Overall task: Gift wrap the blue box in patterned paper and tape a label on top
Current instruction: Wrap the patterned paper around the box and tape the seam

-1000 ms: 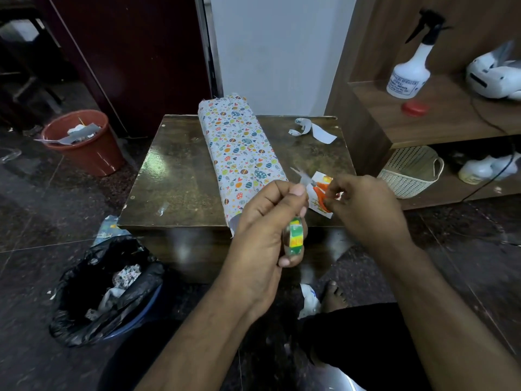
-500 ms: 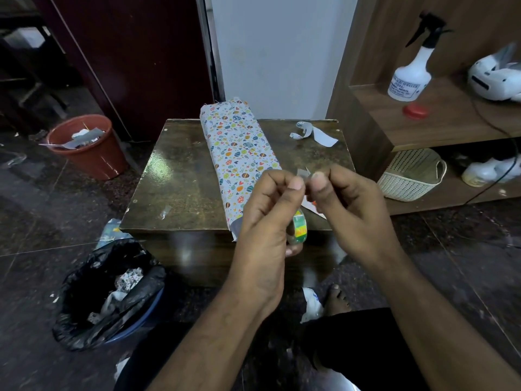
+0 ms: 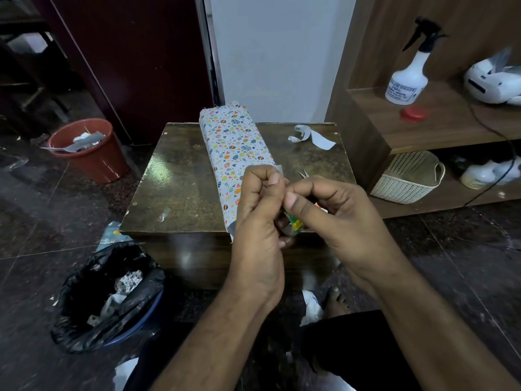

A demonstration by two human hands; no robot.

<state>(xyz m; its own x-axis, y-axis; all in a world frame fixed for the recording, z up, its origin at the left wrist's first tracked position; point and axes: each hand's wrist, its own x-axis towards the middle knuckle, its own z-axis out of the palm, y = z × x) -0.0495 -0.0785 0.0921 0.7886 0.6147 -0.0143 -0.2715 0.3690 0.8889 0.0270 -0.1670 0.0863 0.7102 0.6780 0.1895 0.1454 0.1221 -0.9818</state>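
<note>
1. Right now the brown table [image 3: 180, 176] has bare room on its left side.
2. On it lies the long wrapped box [image 3: 235, 142], its near end at the front edge, just behind the hands.
3. Left hand [image 3: 258, 204] curls around the tape roll [image 3: 294, 225].
4. Right hand [image 3: 332, 210] pinches the clear tape end [image 3: 279, 169] with it.

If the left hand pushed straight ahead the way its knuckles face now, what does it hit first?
Most likely the wrapped box: the left hand, holding the tape roll, sits just short of the box's near end. Depth is unclear from one view, so it may pass just over the top.
</note>
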